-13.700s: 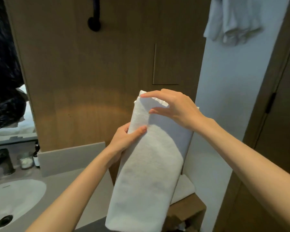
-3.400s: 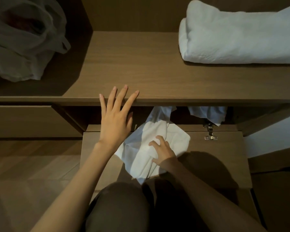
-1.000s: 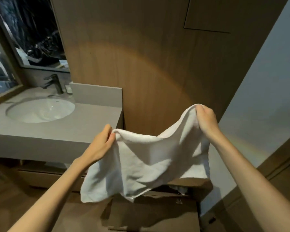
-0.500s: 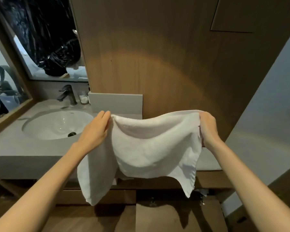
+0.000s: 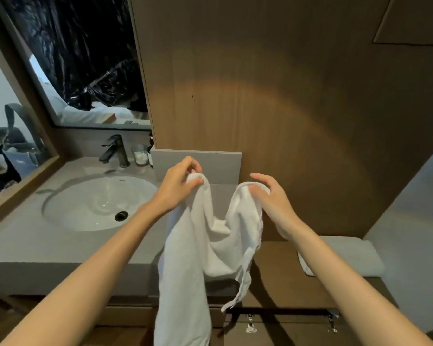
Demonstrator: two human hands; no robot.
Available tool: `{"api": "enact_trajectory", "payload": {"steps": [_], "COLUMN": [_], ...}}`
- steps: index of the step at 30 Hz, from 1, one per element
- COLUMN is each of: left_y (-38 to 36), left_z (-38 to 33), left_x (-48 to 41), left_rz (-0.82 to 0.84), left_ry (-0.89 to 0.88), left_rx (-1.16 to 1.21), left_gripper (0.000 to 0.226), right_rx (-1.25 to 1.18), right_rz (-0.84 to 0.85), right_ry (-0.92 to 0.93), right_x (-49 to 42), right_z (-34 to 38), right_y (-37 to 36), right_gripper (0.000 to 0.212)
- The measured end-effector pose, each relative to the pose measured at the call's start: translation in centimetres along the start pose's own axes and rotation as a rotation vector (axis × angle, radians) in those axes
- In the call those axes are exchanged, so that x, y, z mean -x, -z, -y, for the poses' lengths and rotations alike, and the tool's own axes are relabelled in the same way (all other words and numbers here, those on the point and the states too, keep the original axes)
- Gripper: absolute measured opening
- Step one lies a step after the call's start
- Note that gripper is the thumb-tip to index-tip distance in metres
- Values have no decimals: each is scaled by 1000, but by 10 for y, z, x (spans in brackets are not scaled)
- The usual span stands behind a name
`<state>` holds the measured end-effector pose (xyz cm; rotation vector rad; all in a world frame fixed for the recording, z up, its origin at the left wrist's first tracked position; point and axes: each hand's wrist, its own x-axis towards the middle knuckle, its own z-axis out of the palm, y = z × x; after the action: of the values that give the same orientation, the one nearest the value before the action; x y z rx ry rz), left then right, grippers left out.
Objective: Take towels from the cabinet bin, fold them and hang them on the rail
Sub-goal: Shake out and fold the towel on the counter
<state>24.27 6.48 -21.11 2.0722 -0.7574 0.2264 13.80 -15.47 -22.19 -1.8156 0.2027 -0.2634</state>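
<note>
White towel (image 5: 198, 258) sags; left hand (image 5: 176, 189), right hand (image 5: 270, 199) each pinch top corner; glass jar (image 5: 141, 156) holds white contents

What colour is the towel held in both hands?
Plain white, no pattern; the towel shows best in the head view.

sink (image 5: 98, 203) in counter (image 5: 35, 245) | faucet (image 5: 114, 151) behind | glass (image 5: 141, 155) beside faucet | mirror (image 5: 80, 58) above

Both forearms reach forward, left hand (image 5: 178, 187) and right hand (image 5: 273, 198) close together, fingers (image 5: 259, 176) pinching.
</note>
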Motion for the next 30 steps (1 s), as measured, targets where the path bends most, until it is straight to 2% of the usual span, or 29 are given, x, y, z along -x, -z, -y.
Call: {"api": "enact_trajectory", "payload": {"steps": [4, 6, 8, 9, 13, 17, 25, 28, 30], "left_y": [-7, -10, -11, -11, -4, -3, 3, 19, 30], "left_z": [17, 23, 34, 38, 75, 114, 181, 198, 207], "left_x": [-43, -64, -84, -89, -109, -121, -125, -127, -130], "left_rz": [36, 86, 129, 143, 213, 334, 542, 515, 441], "left_ry": [-2, -26, -69, -91, -74, 0, 153, 221, 257], "left_rx": [79, 111, 121, 108, -10, -63, -197, -255, -348], "left_gripper": [19, 20, 20, 20, 28, 19, 17, 37, 39], "right_rx": [43, 73, 138, 189, 354, 421, 318, 234, 212], "right_rz": [208, 242, 201, 165, 91, 64, -106, -140, -158], "right_ry": [-78, -86, -58, -30, 45, 44, -24, -14, 5], "right_x": [-45, -68, -93, -102, -141, -167, -201, -215, -222], "right_z": [-11, -12, -13, -14, -15, -18, -21, -18, -20], "right_y": [-41, -58, -67, -65, -51, -46, -31, -30, -41], "right_gripper": [50, 36, 13, 9, 10, 10, 11, 6, 9]}}
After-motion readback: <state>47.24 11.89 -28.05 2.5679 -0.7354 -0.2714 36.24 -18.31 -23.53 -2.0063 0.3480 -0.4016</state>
